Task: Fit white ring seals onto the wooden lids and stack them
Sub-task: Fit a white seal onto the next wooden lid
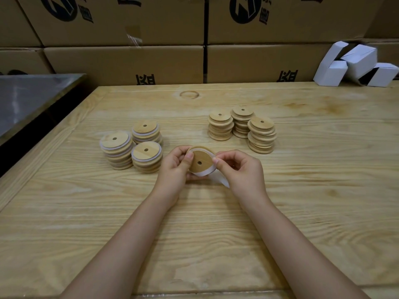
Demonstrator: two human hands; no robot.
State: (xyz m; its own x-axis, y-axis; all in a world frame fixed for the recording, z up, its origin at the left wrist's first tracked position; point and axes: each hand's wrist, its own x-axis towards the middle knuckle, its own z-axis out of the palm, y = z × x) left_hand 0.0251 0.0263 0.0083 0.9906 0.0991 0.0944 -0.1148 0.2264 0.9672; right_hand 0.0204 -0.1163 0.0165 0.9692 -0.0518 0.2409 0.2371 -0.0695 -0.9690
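Wooden table, cardboard boxes behind. Above its centre, the left hand has its grip closed round a tilted wooden lid. The right hand pinches the white ring seal at the lid's rim. Sealed stacks stand left, bare stacks right.

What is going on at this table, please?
A person is fitting a white ring seal onto a round wooden lid with a centre hole. The left hand holds the lid; the right hand pinches the seal at its edge. On the pale wooden table, three stacks of sealed lids stand to the left, three stacks of bare lids to the right.
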